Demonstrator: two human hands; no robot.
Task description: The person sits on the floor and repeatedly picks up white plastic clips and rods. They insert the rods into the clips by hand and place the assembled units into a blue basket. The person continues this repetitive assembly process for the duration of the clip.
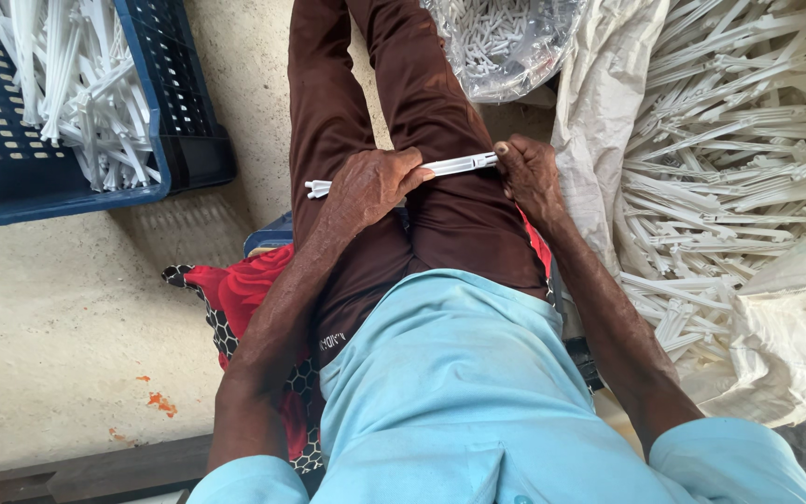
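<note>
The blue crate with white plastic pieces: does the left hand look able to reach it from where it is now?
Probably yes. The blue crate stands on the floor on the left hand's side, with only bare floor between. But the left hand and the right hand both hold a white plastic strip, so it is occupied.

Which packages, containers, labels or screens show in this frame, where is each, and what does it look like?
Dark blue slotted plastic crate: upper left, holding white plastic strips.
Clear plastic bag: top centre, filled with small white pieces.
Off-white woven sack: right, opened around white plastic strips.
Small white printed label: on the brown trousers' waist.
No screens or signs.
</note>
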